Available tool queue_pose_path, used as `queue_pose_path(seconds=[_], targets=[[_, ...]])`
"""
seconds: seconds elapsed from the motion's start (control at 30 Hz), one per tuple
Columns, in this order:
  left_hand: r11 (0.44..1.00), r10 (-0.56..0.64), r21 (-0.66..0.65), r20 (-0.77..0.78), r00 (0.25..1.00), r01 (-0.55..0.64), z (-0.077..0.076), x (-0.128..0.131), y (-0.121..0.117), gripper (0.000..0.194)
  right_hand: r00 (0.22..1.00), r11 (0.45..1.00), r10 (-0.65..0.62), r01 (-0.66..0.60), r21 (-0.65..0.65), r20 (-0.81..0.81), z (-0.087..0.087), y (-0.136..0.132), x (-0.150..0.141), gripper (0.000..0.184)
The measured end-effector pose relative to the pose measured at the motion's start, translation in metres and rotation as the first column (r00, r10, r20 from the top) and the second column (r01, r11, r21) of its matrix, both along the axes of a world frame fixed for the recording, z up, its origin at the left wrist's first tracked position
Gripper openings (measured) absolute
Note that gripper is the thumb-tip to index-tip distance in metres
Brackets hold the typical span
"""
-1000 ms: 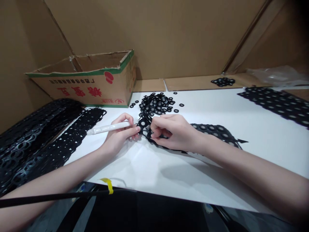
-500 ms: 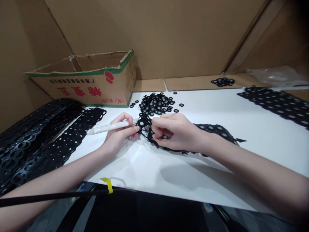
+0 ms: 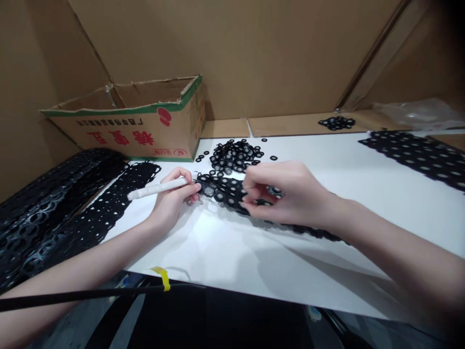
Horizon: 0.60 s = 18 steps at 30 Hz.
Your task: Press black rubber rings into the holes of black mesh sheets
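Note:
My left hand (image 3: 176,191) is closed around a white pen-like stick (image 3: 158,188). Its thumb and finger also pinch the left end of a black perforated strip (image 3: 230,191) made of joined rings with pale centres. The strip stretches rightward, running under my right hand (image 3: 279,191). That hand's fingers are curled and pressed onto the strip's edge; their tips are partly hidden. Just beyond the strip lies a heap of loose black rings (image 3: 234,154), with a few scattered singly around it.
An open cardboard box (image 3: 134,128) stands at the back left. Black perforated sheets (image 3: 72,194) lie to the left, another sheet (image 3: 414,157) to the right. A small ring pile (image 3: 336,122) and clear plastic (image 3: 421,114) sit at the back. A black cable (image 3: 83,294) crosses the front.
My right hand has moved right, and the strip, bunched between the hands before, is now stretched out flatter. My left hand has shifted slightly left, keeping the stick and the strip's end.

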<state>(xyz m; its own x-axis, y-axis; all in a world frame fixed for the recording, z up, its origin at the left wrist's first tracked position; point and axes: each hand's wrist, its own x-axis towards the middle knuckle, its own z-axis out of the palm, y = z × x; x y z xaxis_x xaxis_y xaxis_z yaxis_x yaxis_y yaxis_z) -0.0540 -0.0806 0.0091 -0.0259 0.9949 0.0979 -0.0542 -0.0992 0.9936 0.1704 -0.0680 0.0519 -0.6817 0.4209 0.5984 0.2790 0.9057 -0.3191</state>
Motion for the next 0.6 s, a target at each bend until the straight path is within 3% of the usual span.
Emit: queue_pose_path(seconds=[0.17,0.37,0.43,0.6], targets=[[1.0,-0.007,0.027,-0.027,1.0,0.008,0.0,0.0,0.001,0.025,0.995,0.987,-0.079,0.069,-0.144,-0.062,-0.002,0.009,0.02,0.026],[1.0,0.01,0.027,-0.036,0.999,-0.009,0.002,0.001,-0.002,0.025,0.974,0.951,-0.141,0.085,-0.296,-0.175,-0.009,0.019,0.02,0.017],[1.0,0.014,0.024,-0.042,0.999,-0.013,0.003,0.0,-0.003,0.025,0.949,0.899,-0.194,0.071,-0.433,-0.247,-0.011,0.023,0.021,0.018],[1.0,0.022,0.003,-0.085,0.996,-0.022,0.003,0.0,-0.002,0.024,0.88,0.704,-0.348,0.018,-0.71,-0.323,-0.019,0.037,0.028,0.027]])
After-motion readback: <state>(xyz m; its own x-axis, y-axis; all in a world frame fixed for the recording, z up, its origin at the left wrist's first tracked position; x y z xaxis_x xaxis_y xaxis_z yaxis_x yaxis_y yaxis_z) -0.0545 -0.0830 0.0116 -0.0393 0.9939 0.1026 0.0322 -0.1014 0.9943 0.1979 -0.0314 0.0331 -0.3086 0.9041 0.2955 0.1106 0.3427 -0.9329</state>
